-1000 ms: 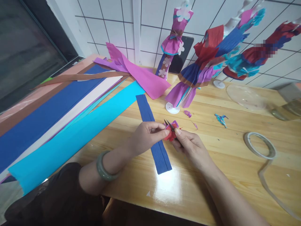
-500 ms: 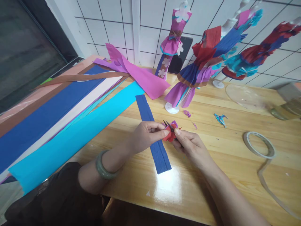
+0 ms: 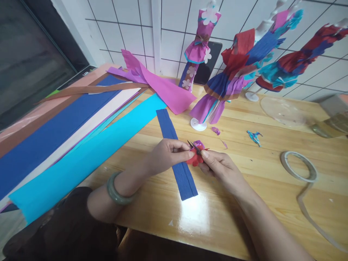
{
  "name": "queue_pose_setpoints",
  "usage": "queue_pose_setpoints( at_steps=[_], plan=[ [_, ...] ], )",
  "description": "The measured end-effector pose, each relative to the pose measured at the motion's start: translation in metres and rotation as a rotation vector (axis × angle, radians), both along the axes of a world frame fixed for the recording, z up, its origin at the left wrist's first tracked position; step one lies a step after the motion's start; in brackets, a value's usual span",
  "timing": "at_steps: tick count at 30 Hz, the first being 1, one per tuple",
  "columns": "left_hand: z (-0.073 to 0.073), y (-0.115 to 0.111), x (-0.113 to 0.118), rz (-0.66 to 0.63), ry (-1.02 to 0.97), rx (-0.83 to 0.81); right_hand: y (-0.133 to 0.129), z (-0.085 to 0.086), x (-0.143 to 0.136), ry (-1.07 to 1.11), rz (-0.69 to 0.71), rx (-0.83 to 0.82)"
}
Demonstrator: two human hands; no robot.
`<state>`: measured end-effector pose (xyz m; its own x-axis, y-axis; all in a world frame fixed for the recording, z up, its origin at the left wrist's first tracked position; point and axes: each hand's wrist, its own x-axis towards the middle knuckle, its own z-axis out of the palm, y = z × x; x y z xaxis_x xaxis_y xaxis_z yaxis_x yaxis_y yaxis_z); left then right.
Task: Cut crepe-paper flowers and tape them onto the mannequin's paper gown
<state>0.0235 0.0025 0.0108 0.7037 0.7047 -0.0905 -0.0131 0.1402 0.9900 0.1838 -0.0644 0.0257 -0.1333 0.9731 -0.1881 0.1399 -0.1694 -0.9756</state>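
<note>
The small red paper (image 3: 194,160), one piece with a purple scrap (image 3: 198,143) against it, is between the hands, over the worktop (image 3: 152,212). It looks light, soft and easily torn; a gentle pinch at its edge should suit. The left hand (image 3: 168,156) pinches it from nine o'clock; the right hand (image 3: 219,164), at four, pinches one dark pointed tool (image 3: 198,149). One blue strip (image 3: 185,183) runs from eleven to six. At least three dressed dolls (image 3: 199,52) stand between twelve and two; one tape roll (image 3: 283,162) lies at three.
</note>
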Motion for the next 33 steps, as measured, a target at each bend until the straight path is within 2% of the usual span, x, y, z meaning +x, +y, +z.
queue_pose_setpoints(
  at_steps=[6,18,33],
  plan=[
    [-0.0001,0.0012,-0.0014,-0.036,0.014,-0.017,-0.0003,0.0016,-0.0011,-0.006,-0.008,-0.007],
    [0.0015,0.0014,-0.0009,-0.027,0.024,-0.081,-0.0005,0.0023,-0.0018,-0.026,-0.028,0.037],
    [0.0035,0.0024,-0.0029,-0.051,0.05,-0.063,-0.0004,0.0018,-0.0008,-0.042,-0.01,0.023]
  ],
)
